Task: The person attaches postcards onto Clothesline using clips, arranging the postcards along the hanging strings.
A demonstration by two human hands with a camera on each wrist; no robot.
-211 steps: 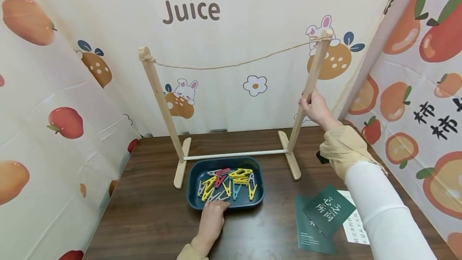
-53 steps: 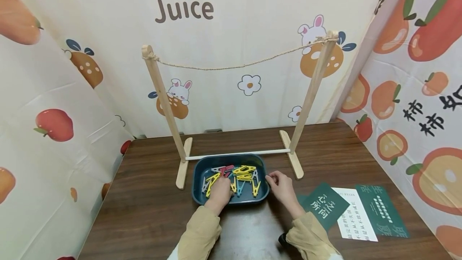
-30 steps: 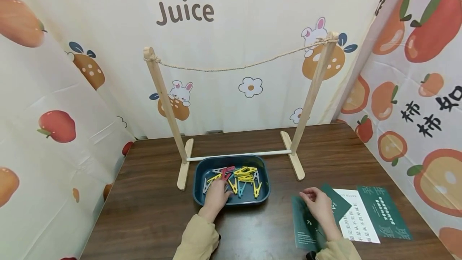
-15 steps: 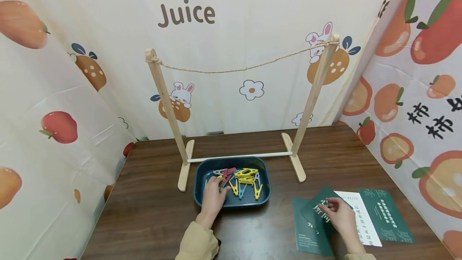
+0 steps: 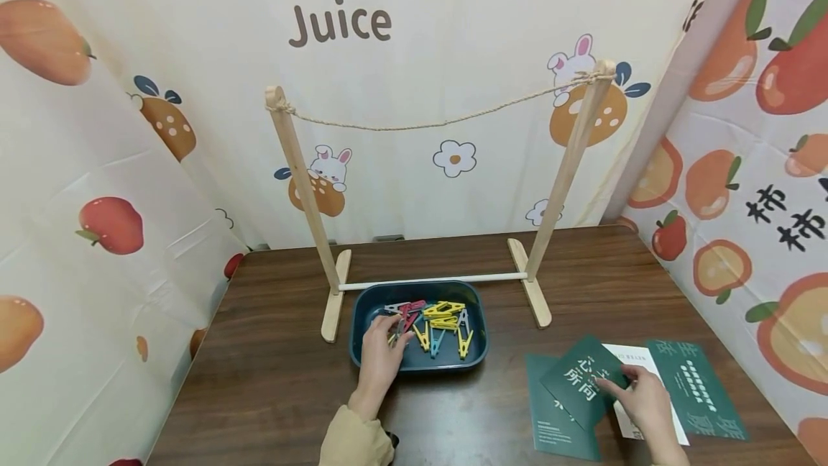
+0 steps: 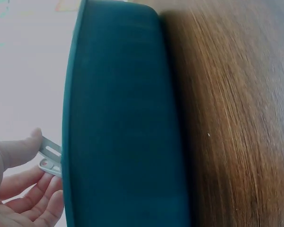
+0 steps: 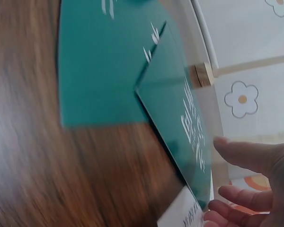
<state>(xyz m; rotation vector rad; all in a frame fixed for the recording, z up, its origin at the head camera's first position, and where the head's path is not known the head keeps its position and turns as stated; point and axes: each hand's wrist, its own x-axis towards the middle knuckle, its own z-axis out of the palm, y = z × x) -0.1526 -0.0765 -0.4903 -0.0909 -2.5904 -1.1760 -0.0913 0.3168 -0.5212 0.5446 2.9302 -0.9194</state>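
In the head view my left hand [image 5: 380, 359] reaches over the near left side of a dark blue tray [image 5: 483, 318]. Its thumb and fingertips pinch a grey clothespin [image 6: 50, 166], seen best in the left wrist view, where the tray wall hides its far end. Yellow clothespins [image 5: 443, 311], red, blue and other grey ones lie in the tray. My right hand [image 5: 645, 400] is over the right corner of a dark green card [image 5: 576, 372]. In the right wrist view its thumb stands apart from its fingers, with the fingertips right at the card's edge.
Behind the tray stands a wooden frame [image 5: 569, 164], its twine [image 5: 414, 126] sagging between two posts and a white rod [image 5: 453, 278] low across. Another green card [image 5: 559, 437], a white card [image 5: 637, 356] and a patterned green card [image 5: 701, 387] lie on the table's right.
My right hand has let go of the frame's post, passed the tray's right side, then moved right to the cards. My left hand has reached into the tray and taken hold of a grey clothespin.
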